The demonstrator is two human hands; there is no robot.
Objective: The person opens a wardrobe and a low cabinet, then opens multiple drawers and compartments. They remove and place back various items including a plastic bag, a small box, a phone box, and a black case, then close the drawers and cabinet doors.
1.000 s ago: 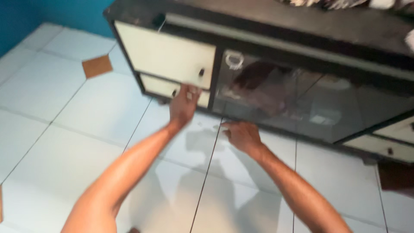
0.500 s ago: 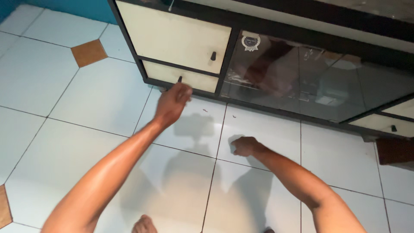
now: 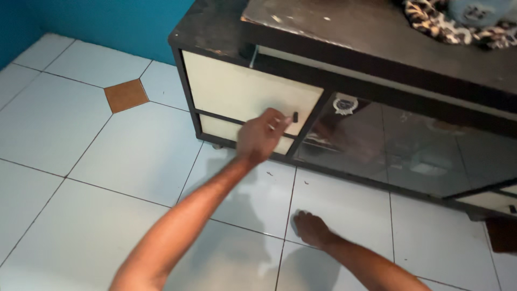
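Observation:
My left hand reaches out to the front of a low dark cabinet. Its loosely curled fingers sit just left of the small dark knob on the cream door, holding nothing. The hand covers part of the narrow cream drawer under that door. My right hand rests on the white floor tile in front of the cabinet. Its fingers are bunched against the tile with nothing visible in them.
A dark glass door with reflections fills the cabinet's middle. Another cream front shows at the far right. A spotted cloth lies on the cabinet top. The white floor has an orange diamond inset, and a teal wall stands behind.
My left hand has risen from the lower drawer's knob to beside the upper door's knob. My right hand has drawn back from the cabinet and lies lower on the floor. The view tilted up.

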